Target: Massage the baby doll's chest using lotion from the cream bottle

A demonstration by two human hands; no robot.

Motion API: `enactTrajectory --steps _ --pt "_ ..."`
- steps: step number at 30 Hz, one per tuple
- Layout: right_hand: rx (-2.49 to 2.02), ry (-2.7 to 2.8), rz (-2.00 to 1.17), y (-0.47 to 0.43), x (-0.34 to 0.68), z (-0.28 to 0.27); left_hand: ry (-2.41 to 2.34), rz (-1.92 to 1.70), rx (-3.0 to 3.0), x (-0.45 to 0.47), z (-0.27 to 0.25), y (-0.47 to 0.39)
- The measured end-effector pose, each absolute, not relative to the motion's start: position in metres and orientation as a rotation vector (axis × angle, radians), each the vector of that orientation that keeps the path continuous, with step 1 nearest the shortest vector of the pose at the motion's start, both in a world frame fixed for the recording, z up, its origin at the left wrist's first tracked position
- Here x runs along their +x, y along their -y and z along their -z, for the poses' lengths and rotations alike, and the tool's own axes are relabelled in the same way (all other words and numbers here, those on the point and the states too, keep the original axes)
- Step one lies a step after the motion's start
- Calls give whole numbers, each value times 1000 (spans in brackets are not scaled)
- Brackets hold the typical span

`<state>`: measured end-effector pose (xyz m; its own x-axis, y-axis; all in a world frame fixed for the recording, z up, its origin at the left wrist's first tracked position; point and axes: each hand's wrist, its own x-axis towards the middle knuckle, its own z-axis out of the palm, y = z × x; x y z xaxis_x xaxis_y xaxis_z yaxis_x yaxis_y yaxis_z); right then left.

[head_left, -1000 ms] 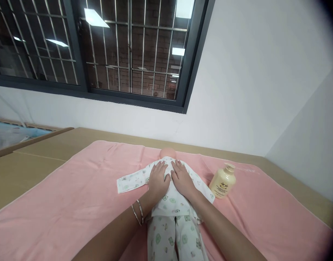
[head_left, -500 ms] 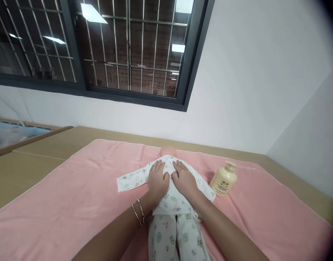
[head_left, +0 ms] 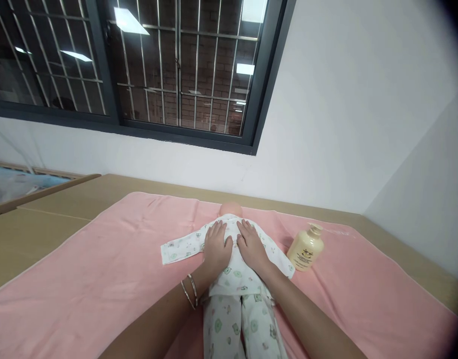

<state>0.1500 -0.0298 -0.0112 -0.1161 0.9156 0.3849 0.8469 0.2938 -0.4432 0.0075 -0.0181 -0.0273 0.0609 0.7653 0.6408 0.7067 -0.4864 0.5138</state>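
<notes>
Head view: my left hand (head_left: 216,251) and right hand (head_left: 253,251) rest flat, slightly spread, on the upper body of a doll (head_left: 236,277) lying on a pink towel (head_left: 116,264). It looks light, its patterned clothes (head_left: 225,316) soft; its sides seem the best hold. Tan tabletop (head_left: 60,207) beneath; white wall (head_left: 326,124), barred window (head_left: 214,65) beyond.

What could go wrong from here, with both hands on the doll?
The yellow pump bottle stands right beside a patterned sleeve and near the right forearm; an outward swing could tip it. The pink blanket shows creases, so firm pushing by the left hand and right hand might drag it along with the doll.
</notes>
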Motion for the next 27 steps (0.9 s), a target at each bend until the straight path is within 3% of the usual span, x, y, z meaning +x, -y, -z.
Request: enactTrajectory --steps 19,27 --pt "-1785 1941 -149 45 141 -1 -1645 -1484 2351 7 28 24" --pt "-1587 1994 -194 24 154 3 -1499 -1354 2498 7 28 17"
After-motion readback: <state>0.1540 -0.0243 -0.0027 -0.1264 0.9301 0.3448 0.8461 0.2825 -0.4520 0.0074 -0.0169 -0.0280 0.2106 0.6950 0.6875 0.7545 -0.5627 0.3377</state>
